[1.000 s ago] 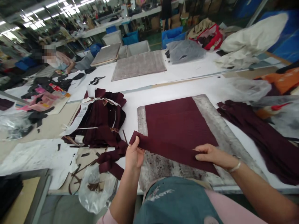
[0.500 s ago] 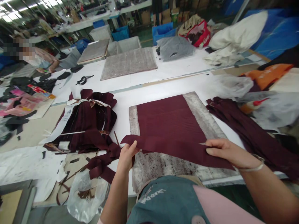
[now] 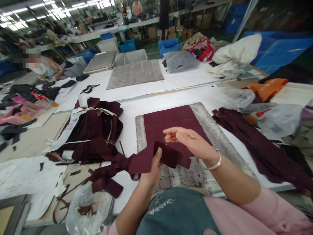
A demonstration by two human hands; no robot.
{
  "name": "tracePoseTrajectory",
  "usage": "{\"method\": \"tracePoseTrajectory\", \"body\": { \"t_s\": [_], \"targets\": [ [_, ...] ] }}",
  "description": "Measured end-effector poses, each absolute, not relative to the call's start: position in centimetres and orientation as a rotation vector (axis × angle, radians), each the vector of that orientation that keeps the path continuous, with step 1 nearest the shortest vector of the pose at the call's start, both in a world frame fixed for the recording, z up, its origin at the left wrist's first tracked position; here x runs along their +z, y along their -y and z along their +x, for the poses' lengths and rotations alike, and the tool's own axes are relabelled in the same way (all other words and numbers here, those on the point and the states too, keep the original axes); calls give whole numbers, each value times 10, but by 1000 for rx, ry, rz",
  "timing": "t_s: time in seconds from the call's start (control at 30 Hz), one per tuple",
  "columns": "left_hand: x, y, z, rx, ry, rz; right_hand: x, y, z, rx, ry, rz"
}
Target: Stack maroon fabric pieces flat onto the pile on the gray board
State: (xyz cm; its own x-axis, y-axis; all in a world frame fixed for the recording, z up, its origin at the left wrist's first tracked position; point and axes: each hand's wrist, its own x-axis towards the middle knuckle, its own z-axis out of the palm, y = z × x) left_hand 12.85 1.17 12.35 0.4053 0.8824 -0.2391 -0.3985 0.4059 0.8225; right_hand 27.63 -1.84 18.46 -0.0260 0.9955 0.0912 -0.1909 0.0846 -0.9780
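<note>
A maroon fabric strip (image 3: 144,161) is gripped in my left hand (image 3: 154,166), thumb on top, its far part bending over to the right. My right hand (image 3: 187,138) hovers just beyond the strip, fingers pointing left and slightly parted, with no cloth visible in them. Beneath both hands lies a grey stained board (image 3: 207,120), largely covered by flat maroon fabric pieces (image 3: 171,119). To the left, a tied bundle of maroon pieces (image 3: 90,130) rests on the white table, and loose maroon strips (image 3: 107,182) trail from it towards my left hand.
Long maroon cloths (image 3: 254,143) lie on the right beside a clear plastic bag (image 3: 281,120) and a glue bottle (image 3: 255,117). A bag of brown scraps (image 3: 85,209) sits front left. Across the table are a grey board (image 3: 135,73) and a person (image 3: 46,67) at far left.
My right hand has let go of the strip's right end and moved left and up. My left hand has moved right with the strip, which now hangs folded instead of stretched. The view has shifted slightly.
</note>
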Motion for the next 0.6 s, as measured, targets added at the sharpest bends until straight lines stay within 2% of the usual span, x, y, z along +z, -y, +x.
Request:
{"method": "tracePoseTrajectory", "body": {
  "t_s": [0.07, 0.2, 0.33, 0.6],
  "targets": [
    [123, -15, 122, 920, -701, 665, 164, 15, 284, 1333, 1181, -940],
    [118, -20, 105, 925, -696, 444, 112, 24, 294, 1790, 1367, -989],
    [102, -30, 94, 957, -722, 400, 88, 44, 311, 1767, 1236, -1229],
    [58, -51, 77, 1054, -871, 221, 84, 84, 376, 1834, 937, -1404]
  ]
}}
